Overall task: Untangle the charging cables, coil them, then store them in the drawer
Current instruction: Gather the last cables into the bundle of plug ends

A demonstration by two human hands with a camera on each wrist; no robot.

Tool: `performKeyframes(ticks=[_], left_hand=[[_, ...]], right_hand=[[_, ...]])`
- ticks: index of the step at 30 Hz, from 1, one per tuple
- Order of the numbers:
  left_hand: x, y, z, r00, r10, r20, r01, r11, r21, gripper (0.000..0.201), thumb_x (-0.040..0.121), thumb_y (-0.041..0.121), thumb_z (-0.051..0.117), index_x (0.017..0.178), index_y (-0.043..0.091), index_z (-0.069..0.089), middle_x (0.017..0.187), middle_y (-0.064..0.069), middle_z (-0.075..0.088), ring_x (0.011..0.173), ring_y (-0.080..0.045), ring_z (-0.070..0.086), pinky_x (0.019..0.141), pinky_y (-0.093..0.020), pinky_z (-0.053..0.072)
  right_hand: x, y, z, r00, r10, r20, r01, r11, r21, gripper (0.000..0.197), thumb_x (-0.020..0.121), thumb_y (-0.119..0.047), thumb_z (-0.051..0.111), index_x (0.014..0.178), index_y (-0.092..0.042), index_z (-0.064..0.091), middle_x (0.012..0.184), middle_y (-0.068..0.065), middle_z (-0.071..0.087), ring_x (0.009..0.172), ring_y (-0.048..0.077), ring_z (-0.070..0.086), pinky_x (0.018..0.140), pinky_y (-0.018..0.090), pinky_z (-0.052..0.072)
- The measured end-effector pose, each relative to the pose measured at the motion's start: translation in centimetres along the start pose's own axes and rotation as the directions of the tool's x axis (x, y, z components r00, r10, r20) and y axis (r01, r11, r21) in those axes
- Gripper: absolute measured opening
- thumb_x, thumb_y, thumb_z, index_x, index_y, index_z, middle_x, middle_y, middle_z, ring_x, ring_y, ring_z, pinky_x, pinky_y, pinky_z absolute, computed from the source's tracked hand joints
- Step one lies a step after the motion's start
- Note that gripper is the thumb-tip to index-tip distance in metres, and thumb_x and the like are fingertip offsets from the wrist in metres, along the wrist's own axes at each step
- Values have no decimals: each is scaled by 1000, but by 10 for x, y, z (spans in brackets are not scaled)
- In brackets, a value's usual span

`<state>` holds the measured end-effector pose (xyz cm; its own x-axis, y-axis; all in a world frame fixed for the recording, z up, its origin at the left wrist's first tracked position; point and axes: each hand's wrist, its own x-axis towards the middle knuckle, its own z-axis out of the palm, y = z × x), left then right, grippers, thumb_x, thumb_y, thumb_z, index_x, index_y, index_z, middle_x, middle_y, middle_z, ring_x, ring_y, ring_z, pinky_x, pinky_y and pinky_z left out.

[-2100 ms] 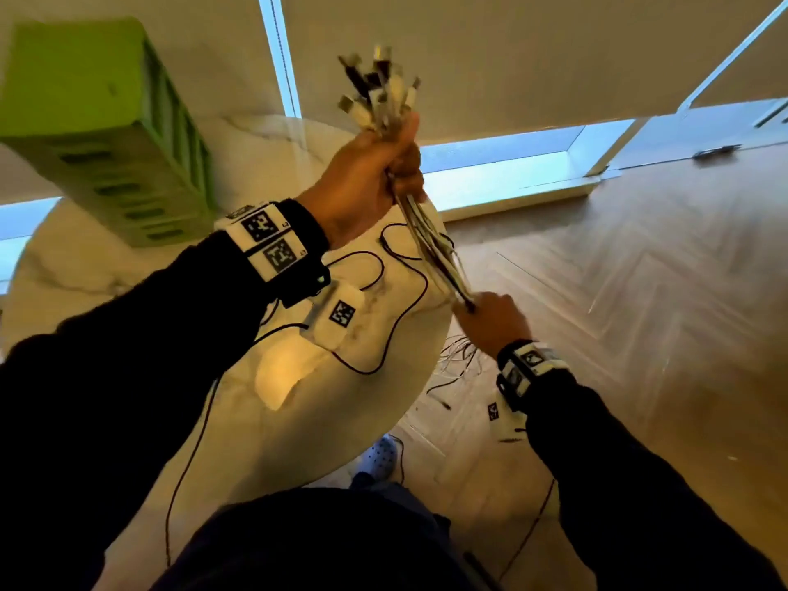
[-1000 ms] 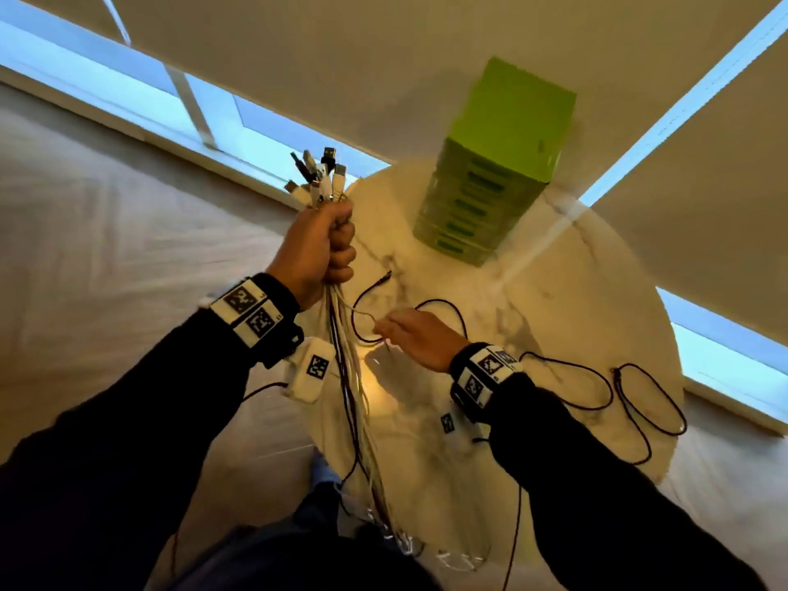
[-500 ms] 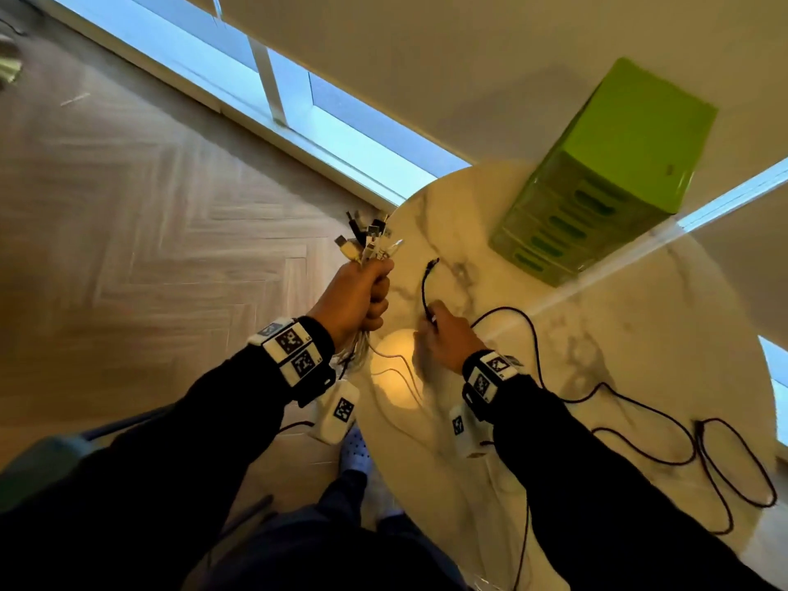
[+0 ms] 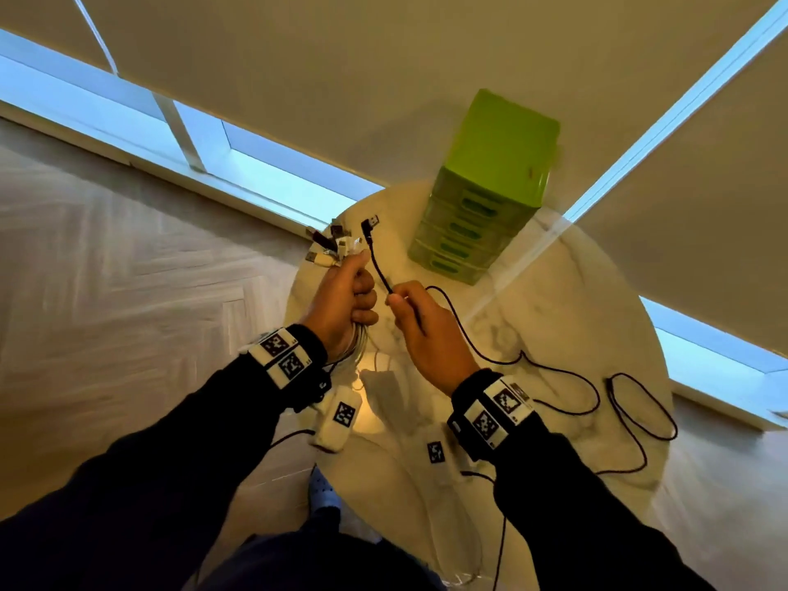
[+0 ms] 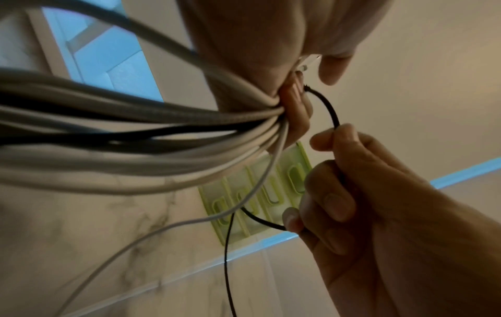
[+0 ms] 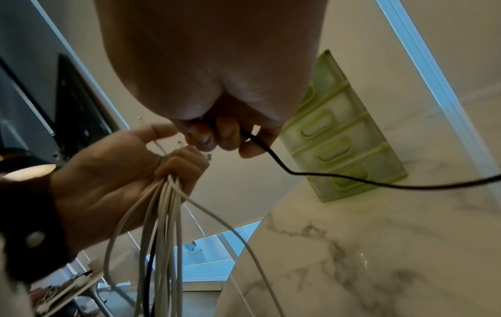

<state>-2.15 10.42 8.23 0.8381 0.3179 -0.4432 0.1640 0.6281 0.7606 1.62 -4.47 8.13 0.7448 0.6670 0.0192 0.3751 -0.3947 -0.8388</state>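
My left hand (image 4: 347, 298) grips a bundle of cables (image 5: 135, 137), mostly white with a dark one among them; their plugs (image 4: 330, 245) stick up above the fist and the rest hangs down off the table edge. Beside it my right hand (image 4: 420, 324) pinches a single black cable (image 4: 377, 266) just below its USB plug (image 4: 370, 223). That black cable trails right across the marble table (image 4: 554, 334) in loose loops (image 4: 631, 403). In the right wrist view the black cable (image 6: 284, 169) leaves my fingers toward the right.
A green drawer unit (image 4: 486, 194) with several shut drawers stands at the table's far side, just beyond both hands. The round table sits against a window wall with blinds. Wood floor (image 4: 106, 270) lies to the left. My shoe (image 4: 324, 490) shows below the table edge.
My right hand has lifted the black cable's plug end off the table and brought it up beside the left fist. The left hand still holds the bundle. My head turned, shifting the view.
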Motion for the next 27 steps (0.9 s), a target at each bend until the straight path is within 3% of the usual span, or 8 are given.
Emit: performKeyframes(ticks=[6,9,11,14,17,21,24,27], left_hand=[[-4,-13,29,991,61,119,-89,965,247,41,87,52,68,71,21,48,64,-1,34,52,-12,31,45,-23,24],[-10,-23,46,990,53,134,-91,951,294,41,101,45,54,70,21,44,61,3,36,54,-12,33,49,-25,25],[-12,-30,58,985,52,166,-95,960,263,43,106,42,45,69,20,40,60,5,36,54,-11,35,49,-24,28],[-9,-32,72,976,112,187,-152,964,216,42,107,42,42,72,19,41,62,4,39,57,-11,43,56,-28,42],[-8,-27,82,973,172,151,-192,973,130,39,108,39,40,75,17,40,60,4,37,52,-12,46,56,-32,54],[-5,2,81,975,199,95,-201,980,9,44,107,42,40,69,21,33,55,8,32,41,-6,30,38,-18,26],[-1,38,68,970,231,81,-230,973,-22,46,107,45,39,67,24,33,56,10,30,42,-4,22,38,-16,17],[-5,67,55,959,256,122,-262,964,38,43,107,45,40,70,24,35,59,9,29,44,-5,18,42,-19,14]], right_hand=[[-28,6,-21,993,-115,-34,103,965,-242,20,107,-39,38,111,-26,52,74,-7,59,61,17,56,58,39,45],[-42,12,-34,992,-128,-18,119,958,-261,21,107,-39,38,112,-25,53,76,-13,58,62,15,56,57,35,43],[-51,17,-40,994,-109,4,106,957,-272,27,107,-44,35,112,-25,53,76,-8,61,62,18,57,58,38,44],[-64,26,-49,1000,0,19,4,977,-212,37,104,-55,25,99,-26,47,73,-1,60,64,21,56,63,47,47],[-74,38,-59,996,64,62,-51,980,-190,36,106,-50,27,89,-28,48,72,-6,61,67,15,59,70,42,50],[-88,57,-63,950,212,231,-199,977,-77,40,107,-48,32,80,-23,48,62,-14,56,55,2,49,62,21,42],[-103,80,-63,879,324,348,-321,945,-70,39,106,-47,35,79,-22,47,59,-9,51,50,9,45,56,26,41],[-107,102,-73,797,450,403,-408,893,-189,38,107,-45,35,79,-22,47,67,-2,50,44,5,47,55,24,42]])
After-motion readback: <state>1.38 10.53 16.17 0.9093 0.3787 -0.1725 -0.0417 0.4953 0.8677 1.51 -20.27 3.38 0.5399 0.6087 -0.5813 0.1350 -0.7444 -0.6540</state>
